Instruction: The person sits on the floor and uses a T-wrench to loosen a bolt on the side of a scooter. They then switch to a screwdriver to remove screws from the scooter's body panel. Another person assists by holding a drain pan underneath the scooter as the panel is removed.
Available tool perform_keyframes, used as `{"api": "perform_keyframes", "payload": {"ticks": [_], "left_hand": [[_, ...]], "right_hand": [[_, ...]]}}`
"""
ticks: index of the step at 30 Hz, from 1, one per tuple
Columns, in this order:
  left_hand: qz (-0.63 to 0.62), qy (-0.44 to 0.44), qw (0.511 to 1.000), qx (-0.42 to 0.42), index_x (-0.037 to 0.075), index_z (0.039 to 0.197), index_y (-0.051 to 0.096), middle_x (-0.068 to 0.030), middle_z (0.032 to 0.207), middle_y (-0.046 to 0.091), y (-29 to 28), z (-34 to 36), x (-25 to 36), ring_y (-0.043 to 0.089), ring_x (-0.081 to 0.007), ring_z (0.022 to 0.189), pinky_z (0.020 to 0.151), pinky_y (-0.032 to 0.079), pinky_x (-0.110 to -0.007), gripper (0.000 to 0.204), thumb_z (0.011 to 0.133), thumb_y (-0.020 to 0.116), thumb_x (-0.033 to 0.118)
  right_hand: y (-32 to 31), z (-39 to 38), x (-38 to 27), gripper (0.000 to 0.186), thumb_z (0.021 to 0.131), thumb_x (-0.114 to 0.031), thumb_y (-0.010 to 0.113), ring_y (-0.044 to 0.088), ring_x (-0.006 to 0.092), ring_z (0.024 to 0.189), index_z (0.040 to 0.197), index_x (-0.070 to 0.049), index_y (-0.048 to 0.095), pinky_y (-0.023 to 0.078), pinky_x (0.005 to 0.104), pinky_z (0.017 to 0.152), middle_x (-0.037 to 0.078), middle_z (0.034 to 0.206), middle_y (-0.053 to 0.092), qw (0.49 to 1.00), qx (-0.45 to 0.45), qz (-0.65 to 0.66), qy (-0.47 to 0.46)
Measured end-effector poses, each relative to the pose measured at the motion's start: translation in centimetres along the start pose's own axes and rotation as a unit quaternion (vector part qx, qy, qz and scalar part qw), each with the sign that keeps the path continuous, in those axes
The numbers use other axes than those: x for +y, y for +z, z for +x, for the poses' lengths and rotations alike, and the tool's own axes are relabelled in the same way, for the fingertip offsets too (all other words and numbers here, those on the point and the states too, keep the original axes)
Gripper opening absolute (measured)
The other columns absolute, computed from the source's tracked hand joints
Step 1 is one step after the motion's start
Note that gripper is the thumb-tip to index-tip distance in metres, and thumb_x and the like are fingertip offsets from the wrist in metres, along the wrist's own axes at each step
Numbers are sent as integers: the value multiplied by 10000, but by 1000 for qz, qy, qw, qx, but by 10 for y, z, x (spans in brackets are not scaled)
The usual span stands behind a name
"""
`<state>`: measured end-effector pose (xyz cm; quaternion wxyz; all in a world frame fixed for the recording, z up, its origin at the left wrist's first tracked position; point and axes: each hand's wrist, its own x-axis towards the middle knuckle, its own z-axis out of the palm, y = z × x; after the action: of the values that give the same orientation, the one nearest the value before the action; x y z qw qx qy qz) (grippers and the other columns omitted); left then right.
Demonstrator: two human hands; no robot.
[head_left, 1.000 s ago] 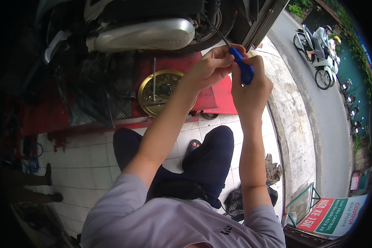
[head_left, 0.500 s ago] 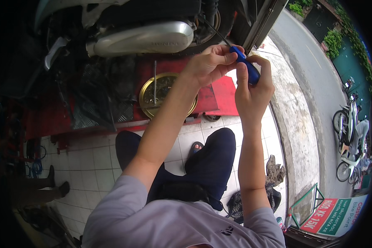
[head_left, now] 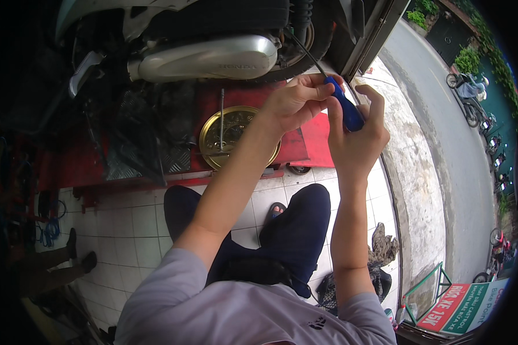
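Note:
A screwdriver with a blue handle is held in front of me, its thin dark shaft slanting up and left toward the rear wheel of a scooter. My left hand pinches the front of the handle near the shaft. Around the handle's back end, my right hand holds on with its thumb and fingers, the index finger lifted and bent away. The shaft's tip lies among dark parts near the wheel, so its contact cannot be made out. Beside it is the scooter's silver engine cover.
A gold round tray with a long-stemmed metal tool lies on the red lift platform. A metal door frame stands close on the right. Another person's legs are at the left. A road with motorbikes runs beyond the sidewalk.
Both hands and the screwdriver sit slightly lower in the picture, as does the scooter. More of the shaft shows, and my right index finger has lifted off the handle.

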<state>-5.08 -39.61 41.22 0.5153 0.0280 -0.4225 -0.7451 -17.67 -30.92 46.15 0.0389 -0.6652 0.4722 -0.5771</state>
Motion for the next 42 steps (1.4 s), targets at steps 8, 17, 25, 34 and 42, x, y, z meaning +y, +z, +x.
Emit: {"api": "perform_keyframes", "payload": {"ticks": [8,17,25,34,42], "left_hand": [[-4,-12,1000,5,-10,1136,592,-86,1032,641,1,-3,0,628,-167,983,891,525,-318,265,944,626,169],[-39,-1,999,36,-4,1139,604,-80,1034,651,0,-2,-9,629,-158,965,904,516,-323,240,940,618,130],[-53,36,997,43,-21,1199,559,-97,1074,633,20,1,-5,622,-179,999,931,497,-316,308,937,620,131],[-25,14,996,90,-35,1149,583,-107,1055,638,14,1,-5,645,-171,909,870,529,-296,298,922,651,146],[-48,-13,993,110,-37,1151,591,-92,1014,649,20,0,0,626,-161,960,883,522,-288,258,924,626,81]], "right_hand": [[9,-2,22,227,779,-78,760,673,209,645,972,-52,645,519,302,580,90,755,665,993,46,-34,-108],[5,-2,10,236,855,-149,725,618,120,566,1041,-47,622,455,227,545,75,650,635,999,44,21,2],[8,4,28,221,833,-155,738,584,142,480,967,-54,594,447,239,502,61,601,593,993,72,-32,-88],[5,3,19,240,839,-182,741,572,132,473,967,-60,579,423,235,475,62,565,562,999,34,-5,2],[12,1,26,221,814,-159,753,594,155,508,935,-66,593,455,253,512,58,596,578,991,92,-47,-85]]}}
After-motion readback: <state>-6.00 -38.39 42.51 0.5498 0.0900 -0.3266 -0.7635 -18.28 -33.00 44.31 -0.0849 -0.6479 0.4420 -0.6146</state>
